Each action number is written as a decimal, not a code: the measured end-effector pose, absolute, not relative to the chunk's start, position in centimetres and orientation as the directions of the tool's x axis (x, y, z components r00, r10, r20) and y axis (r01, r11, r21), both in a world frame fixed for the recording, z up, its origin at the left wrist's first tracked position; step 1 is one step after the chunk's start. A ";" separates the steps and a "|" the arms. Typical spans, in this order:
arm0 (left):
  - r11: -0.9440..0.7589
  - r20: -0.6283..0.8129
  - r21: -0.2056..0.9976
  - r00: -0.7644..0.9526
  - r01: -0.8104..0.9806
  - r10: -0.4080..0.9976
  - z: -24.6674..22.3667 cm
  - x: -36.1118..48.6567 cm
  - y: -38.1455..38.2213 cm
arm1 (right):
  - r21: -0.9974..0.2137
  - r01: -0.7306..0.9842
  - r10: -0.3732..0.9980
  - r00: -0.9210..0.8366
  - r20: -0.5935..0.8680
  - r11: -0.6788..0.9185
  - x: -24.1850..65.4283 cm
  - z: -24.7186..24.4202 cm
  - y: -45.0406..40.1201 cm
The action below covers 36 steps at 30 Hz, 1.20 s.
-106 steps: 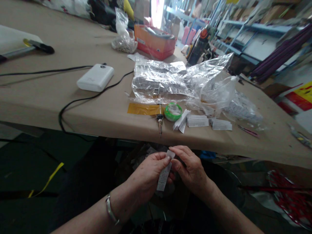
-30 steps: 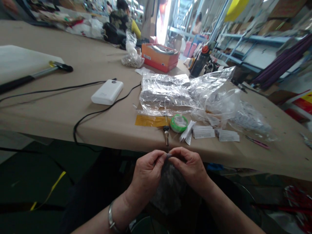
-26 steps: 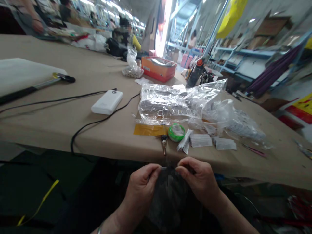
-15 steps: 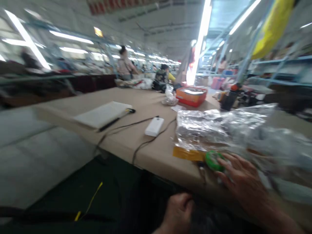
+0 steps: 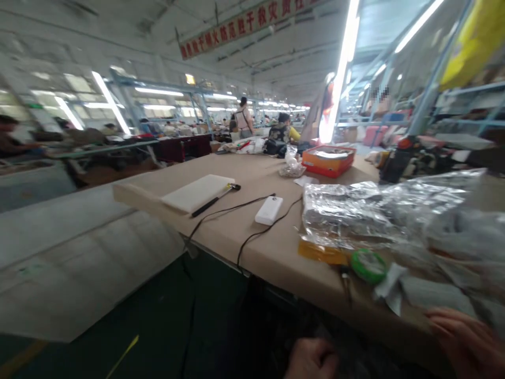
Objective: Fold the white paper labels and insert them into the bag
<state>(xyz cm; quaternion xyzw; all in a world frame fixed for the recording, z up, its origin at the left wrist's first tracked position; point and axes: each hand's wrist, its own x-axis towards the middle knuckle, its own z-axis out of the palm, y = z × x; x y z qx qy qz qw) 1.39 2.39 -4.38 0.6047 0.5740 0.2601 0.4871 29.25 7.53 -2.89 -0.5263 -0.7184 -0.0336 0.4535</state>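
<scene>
At the bottom centre, below the table edge, my left hand [image 5: 311, 359] is curled closed. Anything inside its fingers is hidden. At the lower right, my right hand [image 5: 467, 339] rests by the table edge with fingers extended close together, partly cut off by the frame; no held thing shows. Near it lie a grey-white folded piece [image 5: 436, 295] and a crumpled white scrap [image 5: 390, 288]. A round green-rimmed object [image 5: 369, 266] sits to their left, beside a small dark-handled tool [image 5: 345, 281]. Behind these spreads shiny silver wrapping [image 5: 347, 210], with an amber strip [image 5: 321, 251] along its front edge.
On the brown table [image 5: 221, 237] lie a white power bank [image 5: 269, 210] with black cables, a pale board [image 5: 199, 193] and a black-handled brush [image 5: 215, 201]. Farther back stand an orange-red box [image 5: 328, 162] and a clear bag [image 5: 292, 164]. Other people work in the background.
My right hand has left the green-rimmed object and moved right, toward the table edge. The view has swung left and steadied. My left hand stays curled, lower in the frame.
</scene>
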 end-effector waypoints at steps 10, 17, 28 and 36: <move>0.140 -0.206 0.958 0.262 0.252 0.943 -3.4 2.5 2.2 | -0.255 0.867 0.766 -0.199 0.611 0.429 26.6 -0.8 5.4; 0.138 -0.211 0.959 0.301 0.246 0.930 -3.6 3.7 1.8 | -0.172 0.932 0.836 -0.191 0.514 0.319 25.2 -0.2 5.6; 0.395 -0.362 0.918 0.360 -0.020 0.860 0.1 7.3 3.8 | -0.379 0.791 0.720 -0.107 0.686 0.480 25.7 -0.7 5.6; 0.690 -0.428 0.520 0.545 -0.504 0.721 1.9 10.0 5.2 | -0.368 0.684 0.684 -0.265 0.679 0.630 24.5 0.1 1.0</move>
